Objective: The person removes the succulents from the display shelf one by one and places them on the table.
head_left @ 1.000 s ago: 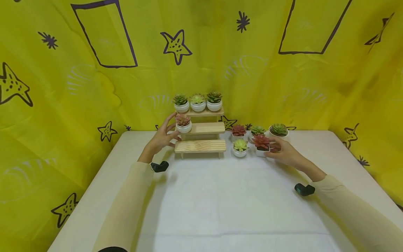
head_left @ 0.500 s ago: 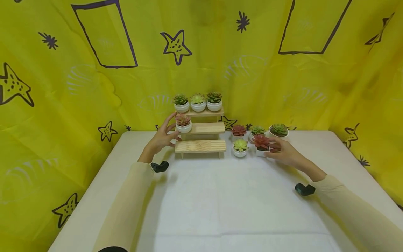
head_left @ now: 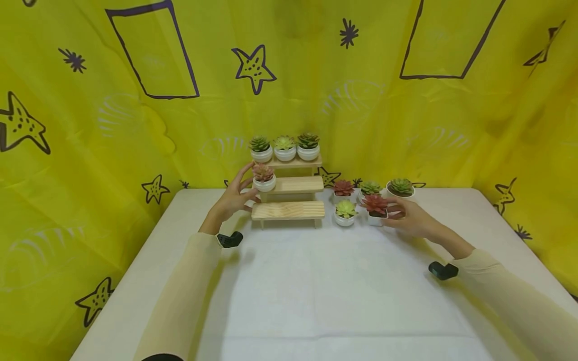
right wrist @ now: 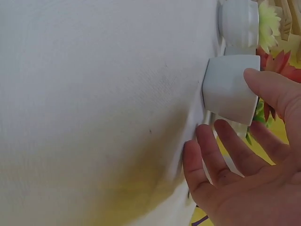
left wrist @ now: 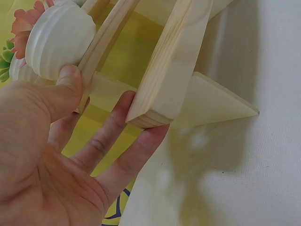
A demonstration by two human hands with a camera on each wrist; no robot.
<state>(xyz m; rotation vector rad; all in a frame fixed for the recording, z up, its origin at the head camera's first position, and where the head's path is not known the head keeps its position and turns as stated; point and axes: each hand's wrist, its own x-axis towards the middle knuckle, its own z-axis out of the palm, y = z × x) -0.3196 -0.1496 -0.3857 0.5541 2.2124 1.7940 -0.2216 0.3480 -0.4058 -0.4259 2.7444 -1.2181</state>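
Note:
Three potted succulents stand on the top tier of a wooden three-step stand [head_left: 289,210]. A pink succulent in a round white pot [head_left: 264,184] sits at the left end of the middle tier. My left hand [head_left: 229,201] is beside it, fingers spread. In the left wrist view the thumb touches that pot [left wrist: 59,40], and fingertips touch the wooden step's end [left wrist: 150,117]. My right hand [head_left: 413,220] is at a red succulent in a square white pot [head_left: 377,218] on the table. Its thumb touches the pot [right wrist: 230,89]; other fingers extend loosely beside it.
Right of the stand, a yellow-green succulent [head_left: 345,213], another red succulent [head_left: 343,188], a green succulent [head_left: 370,189] and a larger green succulent [head_left: 401,188] stand close together on the white table [head_left: 352,291]. A yellow patterned curtain [head_left: 289,100] rises behind.
My right wrist has shifted slightly to the right. The left hand and the pots keep their places, and the whole head view has moved a little.

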